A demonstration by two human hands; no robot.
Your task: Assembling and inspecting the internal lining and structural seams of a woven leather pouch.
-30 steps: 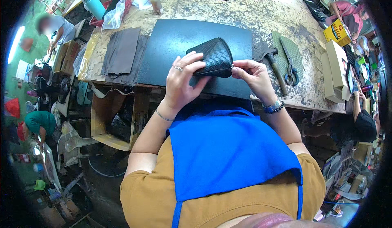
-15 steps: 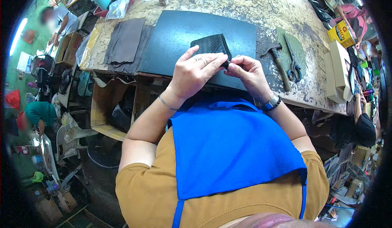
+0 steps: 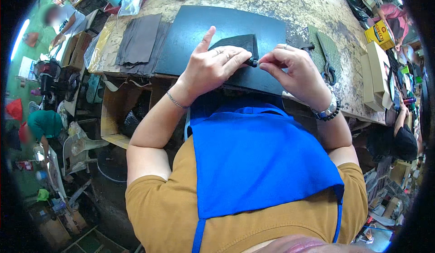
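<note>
A black piece with a woven-looking texture (image 3: 240, 42), perhaps a pouch or wallet, is held above a dark smooth board (image 3: 190, 26). My left hand (image 3: 210, 65) grips its near edge, thumb raised and fingers pressed over it. At the piece's right corner sits a small dark, shiny part (image 3: 252, 62). My right hand (image 3: 297, 69) is closed in a pinch beside that corner, on something tiny and light-catching whose kind I cannot make out. The underside of the black piece is hidden.
Dark flat sheets (image 3: 139, 40) are stacked left of the board. On the right lie a hammer (image 3: 308, 47), mostly behind my right hand, and scissors (image 3: 327, 51) on a green mat (image 3: 313, 34). A cardboard box (image 3: 374, 74) stands at the table's right edge. Other people are at both sides.
My right hand has moved up and to the right, now covering most of the hammer. The black piece has tilted flatter, and my left thumb has lifted off it.
</note>
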